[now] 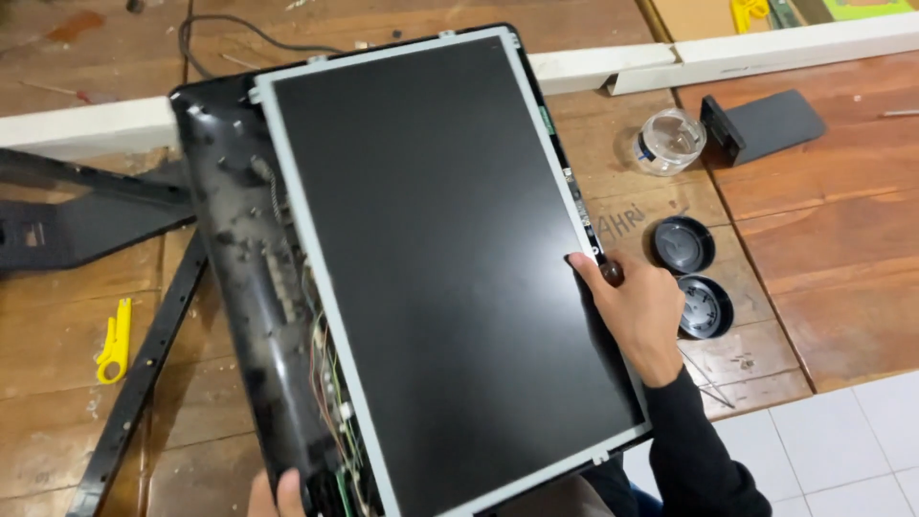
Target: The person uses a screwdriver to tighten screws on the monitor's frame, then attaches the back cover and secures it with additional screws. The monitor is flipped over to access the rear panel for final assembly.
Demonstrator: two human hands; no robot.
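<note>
Gripping the screen panel [431, 258] by its right long edge, the right hand [637, 306] has its fingers [586, 271] pressed together, curled over the thin metal frame with the thumb tucked at the rim. The panel lies tilted above the dusty black back shell [235, 249], shifted to the shell's right so the wiring [330, 402] along the left side shows. Its long axis runs from the far edge of the bench [842, 230] down toward the person, leaning slightly right at the near end. The left hand [278, 495] sits at the near left corner of the shell, only its fingertips in view, so whether they pinch or merely touch cannot be told. The right hand is the one clearly on the panel, which stretches away to the left of its fingers.

Just right of that hand lie two round black caps [694, 278]; farther off stand a clear plastic dish [670, 141] and a dark stand base [766, 123]. Near the bench's left edge rest a yellow tool [115, 342] and a long black bezel strip [144, 369].
</note>
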